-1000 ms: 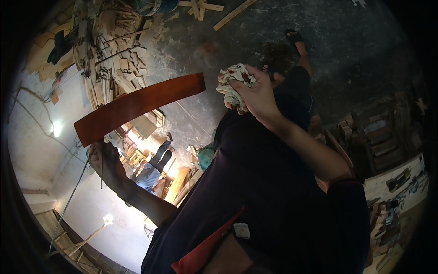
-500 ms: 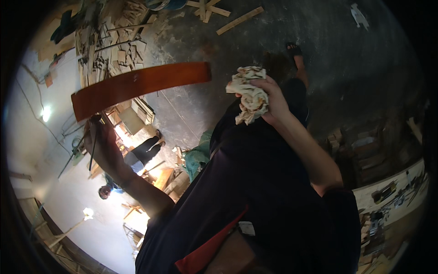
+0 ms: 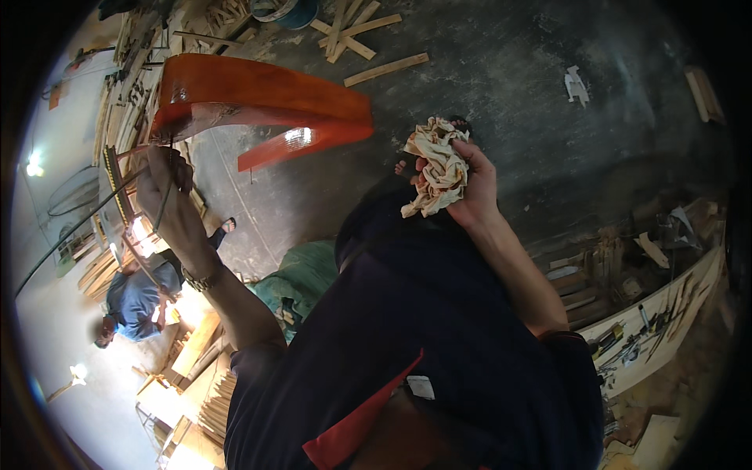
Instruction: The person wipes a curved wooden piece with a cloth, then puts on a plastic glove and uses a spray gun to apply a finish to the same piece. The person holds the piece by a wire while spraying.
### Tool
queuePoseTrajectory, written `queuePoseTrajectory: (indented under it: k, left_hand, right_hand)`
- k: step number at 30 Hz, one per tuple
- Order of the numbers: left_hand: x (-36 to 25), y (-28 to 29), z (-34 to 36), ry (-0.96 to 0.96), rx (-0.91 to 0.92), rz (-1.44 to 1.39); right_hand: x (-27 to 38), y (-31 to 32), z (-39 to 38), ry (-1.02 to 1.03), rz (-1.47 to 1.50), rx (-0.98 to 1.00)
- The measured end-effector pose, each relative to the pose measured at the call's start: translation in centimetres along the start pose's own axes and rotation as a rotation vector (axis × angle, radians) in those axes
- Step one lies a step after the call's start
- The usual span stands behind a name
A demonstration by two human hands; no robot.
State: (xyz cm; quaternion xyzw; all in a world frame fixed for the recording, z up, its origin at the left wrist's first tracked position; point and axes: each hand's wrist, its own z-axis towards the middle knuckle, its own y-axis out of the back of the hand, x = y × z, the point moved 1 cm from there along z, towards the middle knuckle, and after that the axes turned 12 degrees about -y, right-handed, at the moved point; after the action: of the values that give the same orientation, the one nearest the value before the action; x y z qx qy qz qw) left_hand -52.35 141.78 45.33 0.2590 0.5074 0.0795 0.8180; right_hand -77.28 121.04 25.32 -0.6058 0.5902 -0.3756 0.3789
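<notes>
My left hand (image 3: 167, 174) is closed around a thin dark rod (image 3: 163, 205), just below the left end of a glossy orange-brown curved wooden piece (image 3: 258, 88). The rod's top meets the piece's underside; how they are joined is hidden by my fingers. The piece is held up in the air, its lower arm bending back beneath with a small pin sticking down. A crumpled, stained cream cloth (image 3: 439, 168) is bunched in my right hand (image 3: 476, 184), apart from the wood and to its right.
Wood scraps (image 3: 137, 86) lie heaped at the far left. Crossed slats (image 3: 354, 31) and a blue bucket (image 3: 291, 14) are on the floor at the back. Another person (image 3: 145, 298) is at work on the left. A board with tools (image 3: 662, 333) stands at the right.
The curved piece has tilted and turned, so its broad face and lower arm now show. My left hand has risen with it. My right hand still holds the cloth, slightly lower.
</notes>
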Motion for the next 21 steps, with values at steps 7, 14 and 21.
queuePoseTrajectory:
  k: [7,14,21]
  left_hand:
    - [0.4,-0.7,-1.3,-0.009,-0.105,-0.028]
    - [-0.1,-0.8,-2.8,-0.081,-0.147,0.095]
    - [0.3,-0.2,-6.1,-0.209,-0.566,0.303]
  right_hand:
    - [0.7,-1.2,-0.5,0.013,-0.117,-0.132]
    - [1.1,-2.9,-1.6,0.152,-0.318,-0.233]
    - [2.5,-2.5,-1.6,0.132,-0.121,-0.107]
